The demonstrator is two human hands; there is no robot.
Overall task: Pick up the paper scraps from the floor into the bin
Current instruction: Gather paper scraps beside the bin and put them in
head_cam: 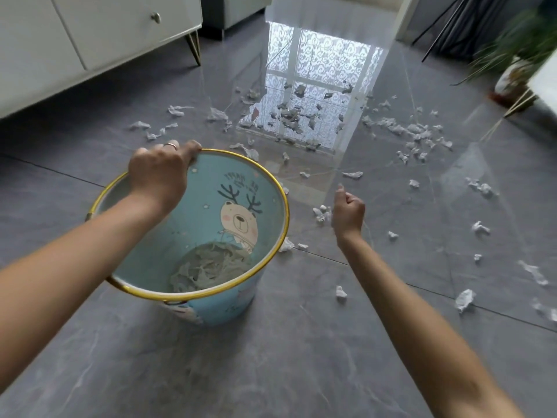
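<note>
the crumpled white paper scraps (416,132) lie scattered over the glossy grey tiled floor (271,357), thickest around the bright window reflection ahead and off to my right, with a small cluster (322,213) just beside my right hand (348,217). that hand's grip is curled nearly closed; i cannot tell whether it holds a scrap. my left hand (159,173) is closed on the far gold rim of the round light-blue bin with a cartoon bear inside (211,188), tipping its mouth toward me. to do this step well, i'd keep the bin near the cluster, pinch several scraps at once, and let them go well inside the rim, since light paper will drift. the bin already holds a shallow grey-white layer of scraps (208,270) at the bottom, with plenty of room above it. further out stand a white cabinet with gold legs (90,34) and a potted green plant (518,55).
</note>
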